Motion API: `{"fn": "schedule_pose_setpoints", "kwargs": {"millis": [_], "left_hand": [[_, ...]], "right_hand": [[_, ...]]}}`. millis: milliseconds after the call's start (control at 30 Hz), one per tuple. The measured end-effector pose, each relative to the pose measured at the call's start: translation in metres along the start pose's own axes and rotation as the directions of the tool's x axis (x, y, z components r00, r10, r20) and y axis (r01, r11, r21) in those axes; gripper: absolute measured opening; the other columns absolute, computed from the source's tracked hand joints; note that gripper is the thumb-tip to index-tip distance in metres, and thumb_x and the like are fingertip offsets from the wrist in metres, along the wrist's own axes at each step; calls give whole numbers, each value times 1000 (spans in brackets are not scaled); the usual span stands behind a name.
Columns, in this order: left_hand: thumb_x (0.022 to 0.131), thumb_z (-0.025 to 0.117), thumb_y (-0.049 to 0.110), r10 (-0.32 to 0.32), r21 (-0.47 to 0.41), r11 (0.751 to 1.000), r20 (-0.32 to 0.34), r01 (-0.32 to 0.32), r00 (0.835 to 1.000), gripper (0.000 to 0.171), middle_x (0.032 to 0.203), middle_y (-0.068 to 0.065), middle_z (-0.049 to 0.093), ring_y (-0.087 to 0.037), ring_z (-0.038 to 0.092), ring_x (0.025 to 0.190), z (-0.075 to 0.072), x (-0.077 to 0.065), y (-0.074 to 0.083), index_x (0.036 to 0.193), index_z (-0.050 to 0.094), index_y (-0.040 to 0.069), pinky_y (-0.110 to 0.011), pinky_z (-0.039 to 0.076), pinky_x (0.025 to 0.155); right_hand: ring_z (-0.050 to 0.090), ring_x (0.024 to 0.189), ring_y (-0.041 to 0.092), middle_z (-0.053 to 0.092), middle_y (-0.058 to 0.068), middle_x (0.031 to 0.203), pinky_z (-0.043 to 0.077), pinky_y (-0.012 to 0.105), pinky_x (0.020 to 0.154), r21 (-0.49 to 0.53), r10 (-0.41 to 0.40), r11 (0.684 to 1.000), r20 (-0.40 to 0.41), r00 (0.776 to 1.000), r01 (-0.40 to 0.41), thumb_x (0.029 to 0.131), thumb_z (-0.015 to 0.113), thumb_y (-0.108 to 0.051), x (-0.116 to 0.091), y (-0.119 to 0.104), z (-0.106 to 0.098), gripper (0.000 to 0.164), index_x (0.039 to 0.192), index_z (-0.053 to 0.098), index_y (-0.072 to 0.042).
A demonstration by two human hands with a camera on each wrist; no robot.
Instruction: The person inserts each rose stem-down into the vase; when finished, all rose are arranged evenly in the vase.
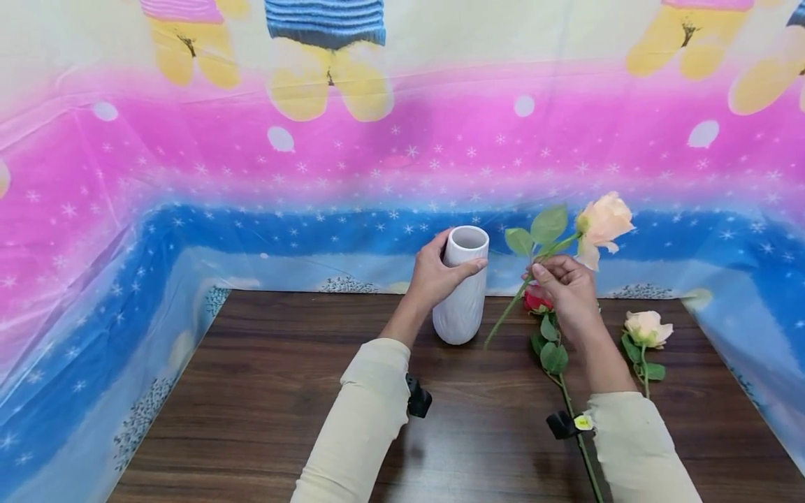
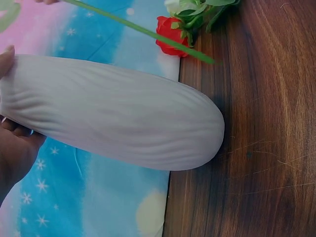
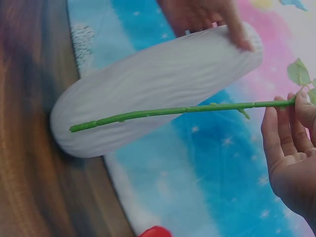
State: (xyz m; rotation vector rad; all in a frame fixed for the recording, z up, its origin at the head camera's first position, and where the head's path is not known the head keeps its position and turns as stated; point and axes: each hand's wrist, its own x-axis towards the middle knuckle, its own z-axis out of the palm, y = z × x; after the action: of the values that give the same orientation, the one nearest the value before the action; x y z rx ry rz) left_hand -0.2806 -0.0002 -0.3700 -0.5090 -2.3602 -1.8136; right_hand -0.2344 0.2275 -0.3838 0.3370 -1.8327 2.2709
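Observation:
A tall white vase (image 1: 460, 307) with a ribbed surface stands near the table's back edge, its round mouth facing up. My left hand (image 1: 440, 272) grips it near the rim, thumb across the front. To its right, my right hand (image 1: 566, 290) pinches the stem of a peach rose (image 1: 605, 222) between thumb and fingers. The bloom points up and right, and two leaves stand out from the stem. In the right wrist view the bare green stem (image 3: 187, 110) slants down across the front of the vase, its cut end low beside the base.
A red rose (image 1: 538, 299) lies on the dark wooden table (image 1: 283, 391) behind and below my right hand, its stem running toward me. Farther right lies another pale peach rose (image 1: 648, 328). A patterned cloth (image 1: 402, 154) hangs behind and around the table.

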Motion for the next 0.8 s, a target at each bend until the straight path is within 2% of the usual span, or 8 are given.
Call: {"fn": "schedule_pose_setpoints", "kwargs": {"millis": [200, 367, 500, 600, 800], "left_hand": [[86, 83, 26, -1, 4, 1000, 2, 1, 1000, 72, 135, -12, 65, -28, 66, 123, 0, -1, 1, 148, 51, 11, -47, 56, 101], [86, 83, 26, -2, 10, 1000, 5, 2, 1000, 72, 135, -11, 65, -27, 65, 123, -1, -1, 1, 148, 51, 11, -47, 56, 101], [86, 83, 27, 0, 15, 1000, 3, 0, 1000, 72, 135, -11, 65, -27, 65, 122, -1, -1, 1, 148, 51, 11, -47, 56, 101], [86, 83, 27, -2, 22, 1000, 1, 2, 1000, 72, 135, -11, 65, -27, 66, 122, -2, -1, 1, 148, 51, 12, -47, 56, 101], [86, 83, 29, -10, 23, 1000, 5, 10, 1000, 72, 135, -10, 65, -26, 66, 123, -2, -1, 0, 148, 51, 13, -47, 56, 101]], "right_hand": [[74, 81, 8, 77, -4, 87, 63, 24, 73, 108, -109, 988, -47, 993, 113, 99, 60, 0, 10, -21, 5, 17, 90, 71, -10], [73, 78, 10, 76, -1, 84, 63, 24, 69, 171, -145, 972, -109, 983, 162, 97, 62, 1, 22, -42, 9, 18, 85, 70, -10], [74, 73, 14, 76, 5, 80, 62, 26, 64, 264, -194, 935, -176, 965, 236, 93, 67, 3, 34, -65, 15, 14, 83, 69, -5], [74, 69, 16, 76, 8, 77, 62, 28, 61, 292, -238, 909, -226, 945, 299, 90, 70, 5, 43, -82, 20, 10, 82, 69, -1], [72, 70, 17, 73, 9, 77, 63, 29, 61, 252, -337, 882, -252, 907, 398, 89, 71, 3, 55, -108, 28, 5, 86, 67, 2]]}}
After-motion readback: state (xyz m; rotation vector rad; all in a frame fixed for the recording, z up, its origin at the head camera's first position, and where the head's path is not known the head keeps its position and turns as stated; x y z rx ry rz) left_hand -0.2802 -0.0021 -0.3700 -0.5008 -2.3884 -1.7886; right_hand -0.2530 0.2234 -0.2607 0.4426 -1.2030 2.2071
